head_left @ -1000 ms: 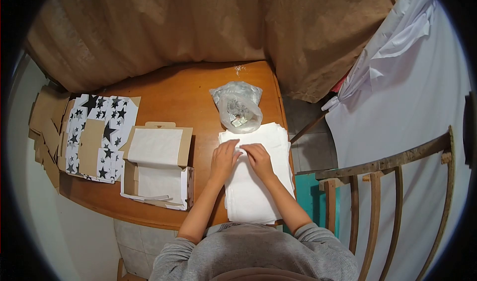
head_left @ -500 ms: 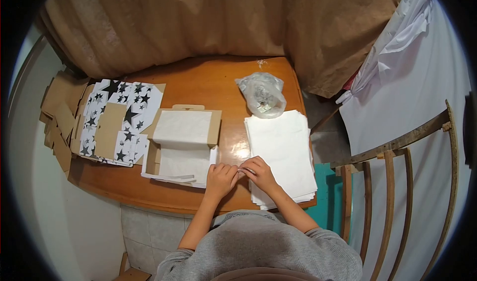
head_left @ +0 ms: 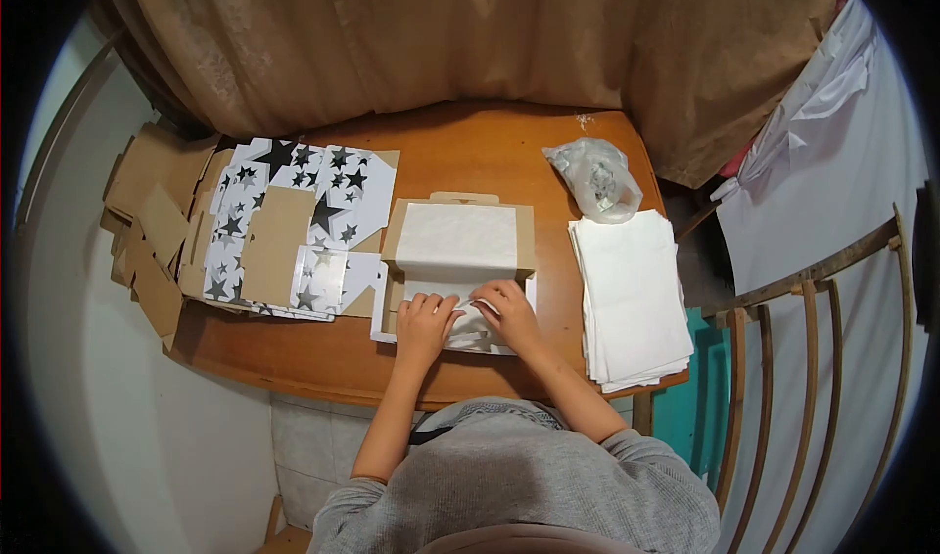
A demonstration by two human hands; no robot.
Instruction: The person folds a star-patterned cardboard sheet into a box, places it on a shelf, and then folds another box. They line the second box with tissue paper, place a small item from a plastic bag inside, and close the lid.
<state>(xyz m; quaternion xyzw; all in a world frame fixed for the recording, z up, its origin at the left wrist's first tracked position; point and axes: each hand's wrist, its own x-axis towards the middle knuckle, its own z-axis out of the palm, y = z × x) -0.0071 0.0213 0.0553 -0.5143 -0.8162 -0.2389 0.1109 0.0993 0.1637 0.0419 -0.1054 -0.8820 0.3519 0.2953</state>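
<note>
An open cardboard box [head_left: 383,321] lined with white paper [head_left: 458,236] stands on the wooden table, its lid folded back. Over its front part are both my hands, close together. The fingers of my left hand [head_left: 421,329] are bent and closed. My right hand [head_left: 509,317] pinches with thumb and forefinger just beside them. Something small and pale seems to be between the fingertips, but I cannot make out what it is. Pale strips lie at the box's front, partly covered by my hands.
Right of the box lies a stack of white paper sheets [head_left: 634,300]. A clear plastic bag [head_left: 599,190] with silvery contents sits behind it. Flat star-printed box pieces [head_left: 367,190] and brown cardboard [head_left: 155,187] are piled at the left. A wooden rack [head_left: 808,378] stands at the right.
My hands have moved from the table beside the box's right front corner to over the inside of the box. The camera view has shifted, so the table's things appear farther right.
</note>
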